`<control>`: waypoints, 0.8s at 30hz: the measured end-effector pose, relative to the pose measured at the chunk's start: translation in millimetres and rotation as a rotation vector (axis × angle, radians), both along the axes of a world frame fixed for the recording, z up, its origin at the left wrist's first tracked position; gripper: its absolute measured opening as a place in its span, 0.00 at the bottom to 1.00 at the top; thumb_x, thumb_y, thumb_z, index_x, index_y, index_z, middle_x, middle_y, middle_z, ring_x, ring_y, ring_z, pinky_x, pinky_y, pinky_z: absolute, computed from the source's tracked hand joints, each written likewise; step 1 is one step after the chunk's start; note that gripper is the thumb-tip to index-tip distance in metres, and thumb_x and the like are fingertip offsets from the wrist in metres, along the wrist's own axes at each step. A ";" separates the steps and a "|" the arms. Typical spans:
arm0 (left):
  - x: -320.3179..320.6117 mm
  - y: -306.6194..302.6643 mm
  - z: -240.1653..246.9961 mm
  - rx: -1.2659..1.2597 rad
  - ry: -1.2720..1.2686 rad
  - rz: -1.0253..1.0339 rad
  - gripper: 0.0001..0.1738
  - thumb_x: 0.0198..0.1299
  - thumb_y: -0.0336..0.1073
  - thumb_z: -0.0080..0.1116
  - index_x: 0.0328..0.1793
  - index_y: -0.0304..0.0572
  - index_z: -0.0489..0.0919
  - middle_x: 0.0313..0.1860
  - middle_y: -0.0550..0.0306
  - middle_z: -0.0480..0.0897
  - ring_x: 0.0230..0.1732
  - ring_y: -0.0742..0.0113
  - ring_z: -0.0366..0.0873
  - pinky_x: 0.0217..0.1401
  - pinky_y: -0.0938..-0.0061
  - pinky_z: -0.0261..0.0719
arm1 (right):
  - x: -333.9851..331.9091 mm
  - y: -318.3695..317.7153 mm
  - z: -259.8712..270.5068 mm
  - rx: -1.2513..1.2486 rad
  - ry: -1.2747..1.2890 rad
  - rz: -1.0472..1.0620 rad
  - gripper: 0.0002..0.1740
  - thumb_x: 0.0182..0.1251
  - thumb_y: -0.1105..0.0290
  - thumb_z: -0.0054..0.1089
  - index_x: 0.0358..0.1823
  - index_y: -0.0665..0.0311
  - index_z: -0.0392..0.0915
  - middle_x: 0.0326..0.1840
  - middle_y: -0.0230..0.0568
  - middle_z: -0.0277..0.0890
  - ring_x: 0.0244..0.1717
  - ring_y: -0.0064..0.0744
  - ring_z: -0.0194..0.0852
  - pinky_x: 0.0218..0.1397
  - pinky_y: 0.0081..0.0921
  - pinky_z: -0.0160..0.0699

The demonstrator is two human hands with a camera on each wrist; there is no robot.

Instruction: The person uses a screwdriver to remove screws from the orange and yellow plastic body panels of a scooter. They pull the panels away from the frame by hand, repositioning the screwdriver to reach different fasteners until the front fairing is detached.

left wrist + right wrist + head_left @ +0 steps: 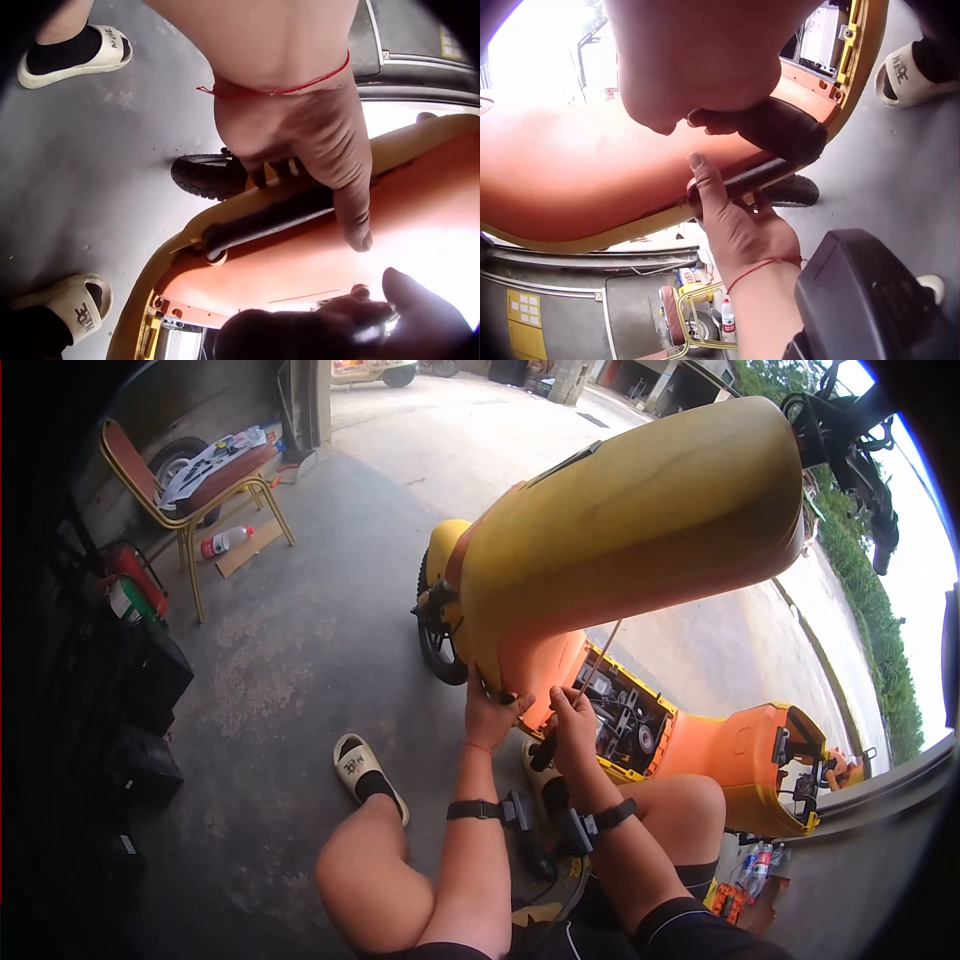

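Note:
A yellow and orange moped body (640,510) rises in front of me. My left hand (490,717) grips its lower edge at a black bar (270,220). In the left wrist view the thumb lies over the orange side, while the other fingers pass behind the edge. Close beside it, my right hand (573,735) holds a screwdriver by its black handle (787,131). The long thin shaft (600,662) points up across the orange panel in the head view. Below the body, an uncovered compartment (650,768) shows metal parts and wiring.
A red chair (133,463) with papers and small items stands at the far left, a bottle (227,541) beneath it. Dark boxes (148,670) line the left side. A black tyre (440,650) is behind the moped body. Bottles (760,865) lie at lower right.

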State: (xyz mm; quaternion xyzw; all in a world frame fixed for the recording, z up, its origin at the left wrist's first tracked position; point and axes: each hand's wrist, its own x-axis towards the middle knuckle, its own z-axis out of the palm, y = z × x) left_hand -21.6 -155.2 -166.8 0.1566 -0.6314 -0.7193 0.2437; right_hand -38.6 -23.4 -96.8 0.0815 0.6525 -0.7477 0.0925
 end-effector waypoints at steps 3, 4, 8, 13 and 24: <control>5.2 -25.2 -21.2 -0.001 0.126 -0.165 0.64 0.49 0.46 0.80 0.83 0.33 0.48 0.76 0.44 0.66 0.72 0.60 0.69 0.71 0.68 0.70 | 0.0 -0.1 -4.2 -0.058 -0.092 0.002 0.18 0.71 0.58 0.65 0.47 0.62 0.71 0.29 0.28 0.69 0.16 0.17 0.62 0.20 0.19 0.67; 7.1 -31.7 -20.3 0.200 0.156 -0.222 0.57 0.55 0.49 0.75 0.82 0.38 0.52 0.77 0.50 0.65 0.74 0.61 0.65 0.74 0.67 0.64 | 0.2 -1.0 -3.0 -0.058 -0.095 0.002 0.18 0.71 0.58 0.65 0.47 0.62 0.71 0.29 0.28 0.69 0.16 0.17 0.62 0.20 0.19 0.67; 6.9 -26.7 -11.1 0.537 0.223 -0.254 0.43 0.69 0.45 0.62 0.82 0.36 0.55 0.79 0.53 0.64 0.78 0.64 0.58 0.78 0.69 0.57 | -6.0 -7.0 -1.3 -0.061 -0.152 0.063 0.22 0.68 0.54 0.69 0.45 0.62 0.70 0.28 0.28 0.68 0.20 0.17 0.65 0.23 0.18 0.68; -3.2 -16.0 -16.6 0.424 0.215 -0.125 0.36 0.71 0.45 0.59 0.79 0.36 0.61 0.74 0.57 0.69 0.72 0.67 0.65 0.74 0.71 0.61 | -13.7 -16.0 -4.0 -0.033 -0.127 0.177 0.21 0.67 0.52 0.69 0.35 0.59 0.69 0.22 0.29 0.69 0.19 0.17 0.65 0.22 0.15 0.65; -4.6 1.1 -10.7 0.459 0.247 -0.007 0.32 0.71 0.38 0.60 0.78 0.40 0.65 0.70 0.61 0.74 0.65 0.72 0.72 0.64 0.74 0.72 | -23.3 -13.7 -9.4 -0.038 -0.130 0.357 0.22 0.67 0.49 0.67 0.31 0.60 0.76 0.24 0.30 0.76 0.23 0.16 0.68 0.25 0.14 0.65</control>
